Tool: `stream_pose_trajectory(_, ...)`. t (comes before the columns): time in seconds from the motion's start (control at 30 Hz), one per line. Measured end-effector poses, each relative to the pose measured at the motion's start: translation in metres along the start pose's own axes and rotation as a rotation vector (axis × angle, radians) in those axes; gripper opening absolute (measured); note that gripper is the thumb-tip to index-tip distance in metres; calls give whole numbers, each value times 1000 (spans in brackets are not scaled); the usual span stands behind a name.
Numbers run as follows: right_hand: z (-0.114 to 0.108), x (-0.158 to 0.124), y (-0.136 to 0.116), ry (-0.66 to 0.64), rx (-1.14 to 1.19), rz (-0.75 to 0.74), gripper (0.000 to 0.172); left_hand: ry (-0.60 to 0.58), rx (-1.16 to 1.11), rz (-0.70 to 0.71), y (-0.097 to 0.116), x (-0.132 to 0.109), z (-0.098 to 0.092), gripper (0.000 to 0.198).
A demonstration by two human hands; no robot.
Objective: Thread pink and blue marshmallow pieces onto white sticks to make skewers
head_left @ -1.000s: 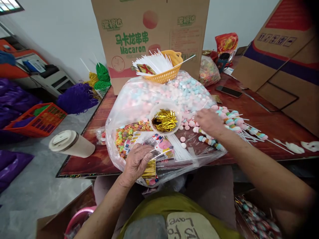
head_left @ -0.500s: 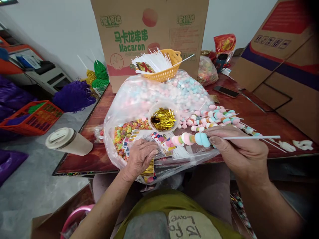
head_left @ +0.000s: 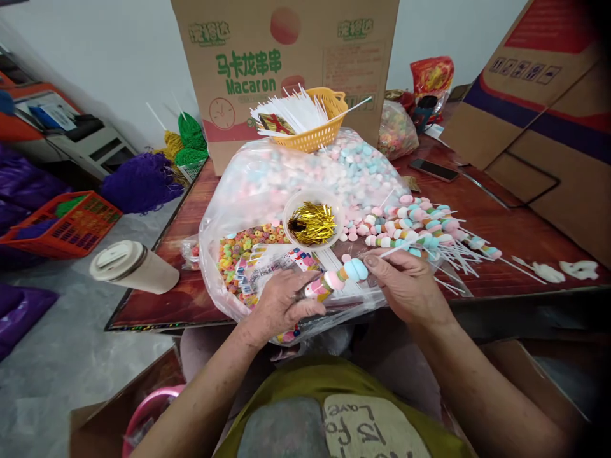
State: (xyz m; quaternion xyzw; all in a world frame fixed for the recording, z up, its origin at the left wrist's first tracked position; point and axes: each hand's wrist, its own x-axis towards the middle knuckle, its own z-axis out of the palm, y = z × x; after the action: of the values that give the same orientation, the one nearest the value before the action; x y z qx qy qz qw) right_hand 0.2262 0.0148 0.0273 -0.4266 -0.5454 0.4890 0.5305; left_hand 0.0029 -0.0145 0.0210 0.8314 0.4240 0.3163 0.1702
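A marshmallow skewer (head_left: 354,270) with pink, white and blue pieces lies slanted between my two hands. My right hand (head_left: 405,283) pinches its white stick just beyond the blue marshmallows. My left hand (head_left: 279,304) is closed at the skewer's lower end, where a printed clear plastic bag seems to surround the tip; the fingers hide part of it. Under my left hand lie more printed bags (head_left: 258,270). A round tub (head_left: 287,219) of gold foil ties stands behind the hands. Finished-looking skewers (head_left: 432,222) are piled to the right.
A big clear bag (head_left: 229,184) of marshmallows and ring gummies (head_left: 248,248) covers the table's middle. Behind it are a yellow basket (head_left: 319,135) of white sticks and a Macaron carton (head_left: 296,44). A lidded cup (head_left: 138,267) stands left; a phone (head_left: 434,169) lies right.
My right hand has moved left and inward, bringing the skewer with it. The skewer's tip has gone deeper toward my left hand, and more piled sticks show at right.
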Motion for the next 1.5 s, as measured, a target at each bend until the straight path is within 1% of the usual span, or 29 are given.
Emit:
stream_pose_trajectory(0.07,4,1,-2,-43,-20,41,24,-169,-143,-172,8,4,2,52)
stream_pose_trajectory(0.1,5,2,-4,-84,-47,67,26,-229,-217,-258,12,5,3,51)
stream_pose_trajectory(0.13,7,2,-6,-132,-81,101,28,-263,-286,-335,15,7,5,48)
stream_pose_trajectory(0.2,11,3,-9,-206,-141,174,32,-278,-384,-439,19,11,11,45)
stream_pose_trajectory(0.27,17,4,-9,-213,-166,216,35,-265,-427,-468,21,14,17,50)
stream_pose_trajectory(0.37,24,4,-2,-191,-166,219,38,-215,-433,-454,19,19,23,76)
stream_pose_trajectory(0.43,25,4,4,-181,-127,212,38,-229,-455,-482,17,21,16,94)
stream_pose_trajectory(0.5,23,5,11,-151,-52,217,36,-311,-459,-517,14,21,-1,104)
stream_pose_trajectory(0.53,21,6,14,-132,-10,224,35,-365,-438,-526,13,21,-11,102)
stream_pose_trajectory(0.57,19,7,17,-115,30,232,34,-414,-384,-526,11,19,-21,96)
stream_pose_trajectory(0.63,18,9,22,-94,90,241,32,-481,-287,-579,11,14,-35,75)
stream_pose_trajectory(0.67,18,9,23,-88,109,238,32,-501,-287,-616,11,11,-38,65)
stream_pose_trajectory(0.7,19,9,24,-87,122,232,32,-521,-330,-653,11,7,-38,57)
stream_pose_trajectory(0.73,20,9,24,-90,127,222,32,-537,-419,-684,11,3,-35,51)
stream_pose_trajectory(0.8,21,8,22,-113,91,181,33,-579,-680,-712,10,-4,-27,46)
stream_pose_trajectory(0.87,19,8,16,-183,9,89,31,-630,-904,-702,8,-8,-20,44)
stream_pose_trajectory(0.9,17,9,12,-233,-29,19,28,-661,-966,-693,6,-8,-18,43)
stream_pose_trajectory(0.97,13,11,0,-344,-63,-134,18,-729,-995,-670,2,-7,-18,37)
stream_pose_trajectory(1.03,11,16,-11,-437,-38,-251,9,-799,-964,-629,0,-2,-19,33)
stream_pose_trajectory(1.07,11,18,-15,-469,-21,-283,8,-834,-947,-601,0,0,-20,31)
stream_pose_trajectory(1.13,13,21,-22,-493,0,-294,8,-897,-923,-548,1,5,-19,29)
stream_pose_trajectory(1.17,16,22,-23,-486,0,-281,8,-905,-916,-532,1,6,-17,29)
stream_pose_trajectory(1.23,22,21,-21,-442,-30,-243,11,-857,-918,-547,1,6,-14,30)
stream_pose_trajectory(1.3,29,15,-16,-348,-85,-210,15,-742,-942,-621,-1,4,-11,35)
stream_pose_trajectory(1.37,35,6,-7,-208,-137,-177,18,-646,-933,-691,-3,1,-10,38)
stream_pose_trajectory(1.4,37,2,-3,-142,-160,-150,21,-612,-891,-698,-4,0,-11,38)
stream_pose_trajectory(1.43,39,-2,1,-90,-179,-114,25,-579,-813,-676,-4,-1,-11,37)
stream_pose_trajectory(1.5,41,-8,9,-42,-201,-38,31,-507,-543,-587,-2,0,-13,35)
